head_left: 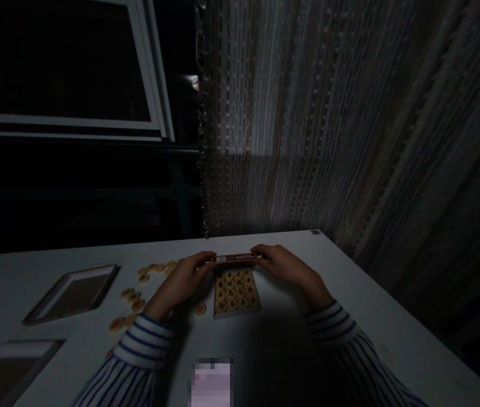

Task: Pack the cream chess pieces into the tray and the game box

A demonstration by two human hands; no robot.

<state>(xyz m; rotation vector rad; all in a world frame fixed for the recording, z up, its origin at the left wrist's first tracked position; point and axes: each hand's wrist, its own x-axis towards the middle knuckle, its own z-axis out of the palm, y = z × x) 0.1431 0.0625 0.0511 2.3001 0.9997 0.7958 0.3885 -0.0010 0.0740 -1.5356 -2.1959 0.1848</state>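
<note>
A flat box (236,293) filled with round wooden game pieces lies on the white table (350,294) in front of me. Its far edge is a red-brown strip with a white label (235,258). My left hand (182,281) grips the left end of that far edge, fingers curled round it. My right hand (284,267) holds the right end the same way. Several loose round pieces (133,297) lie scattered on the table left of my left hand, one (200,309) close to the box.
Two shallow trays or box lids lie at the left, one (74,293) further off and one (2,370) near the front corner. A bead curtain (307,124) hangs behind the table; a dark window (61,68) sits at the upper left. A blurred patch (212,381) is at the bottom.
</note>
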